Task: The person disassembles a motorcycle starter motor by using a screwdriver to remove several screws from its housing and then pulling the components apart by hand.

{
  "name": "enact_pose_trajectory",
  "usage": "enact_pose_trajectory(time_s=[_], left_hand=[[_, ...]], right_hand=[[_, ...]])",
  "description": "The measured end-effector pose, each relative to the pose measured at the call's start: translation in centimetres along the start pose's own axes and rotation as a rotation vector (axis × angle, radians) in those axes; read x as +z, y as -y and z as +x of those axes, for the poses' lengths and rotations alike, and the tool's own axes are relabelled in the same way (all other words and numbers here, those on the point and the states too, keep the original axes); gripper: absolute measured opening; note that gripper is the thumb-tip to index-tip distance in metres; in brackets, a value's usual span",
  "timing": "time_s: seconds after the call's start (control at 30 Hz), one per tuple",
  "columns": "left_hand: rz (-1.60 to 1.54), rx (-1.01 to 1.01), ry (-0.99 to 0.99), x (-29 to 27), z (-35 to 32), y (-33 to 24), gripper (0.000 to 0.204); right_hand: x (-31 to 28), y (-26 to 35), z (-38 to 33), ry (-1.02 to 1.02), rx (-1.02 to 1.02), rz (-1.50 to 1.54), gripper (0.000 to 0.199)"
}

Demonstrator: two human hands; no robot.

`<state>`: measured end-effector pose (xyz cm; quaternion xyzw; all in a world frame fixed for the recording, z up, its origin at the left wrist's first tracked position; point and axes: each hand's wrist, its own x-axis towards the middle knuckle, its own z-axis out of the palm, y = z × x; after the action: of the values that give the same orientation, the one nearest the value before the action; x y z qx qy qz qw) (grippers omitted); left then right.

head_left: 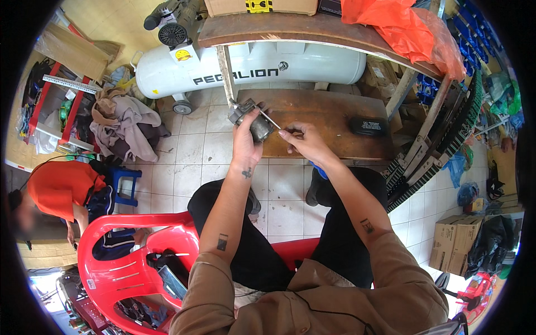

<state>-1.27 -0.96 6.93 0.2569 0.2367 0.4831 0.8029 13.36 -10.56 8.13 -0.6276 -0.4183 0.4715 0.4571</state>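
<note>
Above the left edge of the low wooden bench (335, 105), the left hand (245, 140) grips a grey metal cylinder (260, 128) with a broader, bracket-like head, thumb laid along the near side. The right hand (310, 143) has its thumb and forefinger closed in a pinch on the lower end of a thin pale rod (269, 119), which runs up and left beside the cylinder. From the right fingertips, the cylinder lies just to the left and a little farther from the body. Its long axis slants from the head, at upper left, down toward the right, and the rod follows nearly the same slant. The left hand is the nearer, wrapped against the metal; the right meets it, as far as can be seen, only by way of the rod

The left fingers behind the cylinder are hidden, as is the rod's far end against the head. A blue patch (319, 170) shows under the right wrist; whether it belongs to the rod cannot be told. Toward the bench's right edge lies a black packet (368, 126). Past the far edge stands a white tank (248, 68), partly covered by a brown shelf (312, 29); at far left, a co-worker in orange (58, 187) bends, partly cut off
</note>
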Motion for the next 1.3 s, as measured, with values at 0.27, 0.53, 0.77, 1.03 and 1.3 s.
enact_pose_trajectory(time_s=[0.27,0.53,0.77,1.03,1.3], left_hand=[[0.026,0.055,-0.092,0.4,-0.2,-0.1,0.027],[0.018,0.031,-0.113,0.1,0.1,0.1,0.030],[0.058,0.026,-0.078,0.1,-0.2,0.2,0.028],[0.013,0.033,-0.085,0.6,-0.5,0.1,0.027],[0.030,0.057,-0.112,0.2,-0.3,0.4,0.026]], right_hand=[[-0.2,-0.2,-0.1,0.115,0.069,0.167,0.039],[0.3,-1.0,0.4,0.060,0.074,0.191,0.032],[0.1,-0.3,0.2,-0.004,-0.024,0.074,0.028],[0.1,-0.4,0.1,0.177,0.109,0.132,0.032],[0.5,-0.3,0.2,-0.018,0.006,0.132,0.019]])
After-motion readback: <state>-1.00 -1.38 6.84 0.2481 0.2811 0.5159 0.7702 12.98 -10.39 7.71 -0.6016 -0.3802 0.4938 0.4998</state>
